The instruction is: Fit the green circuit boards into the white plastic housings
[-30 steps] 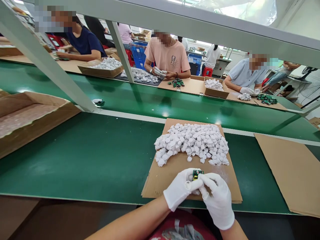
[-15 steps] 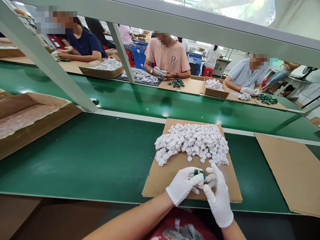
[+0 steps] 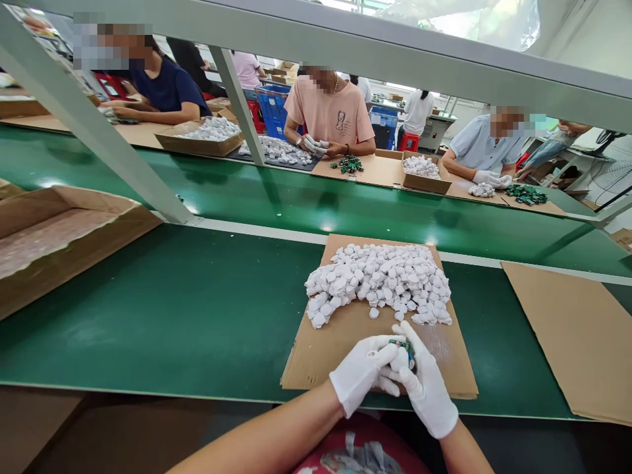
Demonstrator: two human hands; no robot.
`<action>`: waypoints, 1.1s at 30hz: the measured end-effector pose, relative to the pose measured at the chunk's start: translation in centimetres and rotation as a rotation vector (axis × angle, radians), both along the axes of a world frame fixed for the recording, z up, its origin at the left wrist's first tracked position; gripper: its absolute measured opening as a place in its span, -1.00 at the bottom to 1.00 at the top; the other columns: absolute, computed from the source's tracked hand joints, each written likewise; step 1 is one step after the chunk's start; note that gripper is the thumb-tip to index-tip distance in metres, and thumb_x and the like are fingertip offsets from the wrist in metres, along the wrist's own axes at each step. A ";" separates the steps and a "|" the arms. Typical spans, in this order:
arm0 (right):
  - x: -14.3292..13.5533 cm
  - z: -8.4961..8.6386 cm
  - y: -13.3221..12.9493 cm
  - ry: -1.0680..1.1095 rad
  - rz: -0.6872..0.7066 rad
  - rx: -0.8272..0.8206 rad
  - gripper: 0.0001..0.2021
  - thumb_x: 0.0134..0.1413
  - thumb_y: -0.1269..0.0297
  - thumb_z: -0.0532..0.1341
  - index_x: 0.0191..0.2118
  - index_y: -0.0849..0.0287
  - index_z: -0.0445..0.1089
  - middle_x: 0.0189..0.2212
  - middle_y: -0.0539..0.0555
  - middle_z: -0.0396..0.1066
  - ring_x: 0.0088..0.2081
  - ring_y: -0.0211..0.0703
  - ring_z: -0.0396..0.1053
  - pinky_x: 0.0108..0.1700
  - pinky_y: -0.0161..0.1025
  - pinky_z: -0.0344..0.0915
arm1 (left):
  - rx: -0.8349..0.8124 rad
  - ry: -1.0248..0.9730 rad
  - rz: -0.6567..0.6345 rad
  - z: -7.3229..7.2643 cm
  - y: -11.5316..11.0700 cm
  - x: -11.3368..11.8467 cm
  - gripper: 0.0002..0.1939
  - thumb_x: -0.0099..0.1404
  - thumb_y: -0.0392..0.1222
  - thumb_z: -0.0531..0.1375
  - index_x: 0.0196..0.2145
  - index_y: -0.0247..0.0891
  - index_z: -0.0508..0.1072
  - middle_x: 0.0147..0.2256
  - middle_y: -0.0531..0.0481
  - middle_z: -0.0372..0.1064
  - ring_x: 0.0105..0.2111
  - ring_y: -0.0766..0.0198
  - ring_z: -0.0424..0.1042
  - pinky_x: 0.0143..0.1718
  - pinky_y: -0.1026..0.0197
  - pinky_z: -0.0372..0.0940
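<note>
Both hands wear white gloves and meet over the near part of a cardboard sheet. My left hand is closed on a small green circuit board, its thumb on the near side. From the right, my right hand wraps the same board, fingers behind it and thumb in front. A smooth, rounded white piece shows against the board between the thumbs; whether it is fixed there I cannot tell. Just beyond the hands lies a wide heap of small white pieces on the cardboard.
Another cardboard sheet lies to the right on the green bench. An open cardboard box stands at left. A slanted metal post and overhead beam cross the view. Across the green belt, several people handle parts.
My right hand has moved left and closed onto the circuit board, which sits slightly farther right and turned. The rounded white piece now shows against it. A small item on the belt has moved left.
</note>
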State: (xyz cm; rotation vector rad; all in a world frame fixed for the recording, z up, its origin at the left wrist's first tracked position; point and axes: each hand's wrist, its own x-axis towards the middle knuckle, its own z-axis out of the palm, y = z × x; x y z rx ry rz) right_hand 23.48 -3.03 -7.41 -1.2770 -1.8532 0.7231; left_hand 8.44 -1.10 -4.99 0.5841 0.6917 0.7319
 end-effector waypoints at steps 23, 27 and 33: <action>-0.9 1.3 -1.4 0.153 0.070 -0.038 -0.54 0.25 0.06 -0.12 0.21 0.00 0.09 0.26 0.09 -0.02 0.21 0.05 0.06 0.18 0.03 0.09 | 0.079 0.093 0.084 0.9 -0.5 0.0 -0.60 -0.03 0.05 0.32 -0.48 -0.35 0.32 -0.53 0.08 0.25 -0.59 0.46 0.28 -0.56 0.38 0.27; -1.2 0.3 -1.2 0.386 0.003 -0.107 -0.41 0.23 0.02 -0.06 0.30 -0.01 -0.26 0.25 0.15 -0.01 0.15 0.00 0.17 0.11 0.03 0.19 | 0.102 0.171 0.062 0.2 -0.4 -0.2 -0.61 0.02 0.07 0.28 -0.46 -0.35 0.36 -0.47 0.02 0.30 -0.54 0.39 0.35 -0.56 0.37 0.29; -1.4 -0.4 -0.5 0.201 -0.022 -0.269 -0.45 0.15 0.07 0.09 0.22 0.15 0.08 -0.02 0.14 0.40 -0.05 -0.06 0.39 -0.02 -0.19 0.34 | 0.057 0.059 0.043 -1.0 -0.7 -0.1 -0.67 0.09 0.02 0.24 -0.43 -0.36 0.36 -0.51 0.04 0.32 -0.61 0.44 0.31 -0.53 0.33 0.28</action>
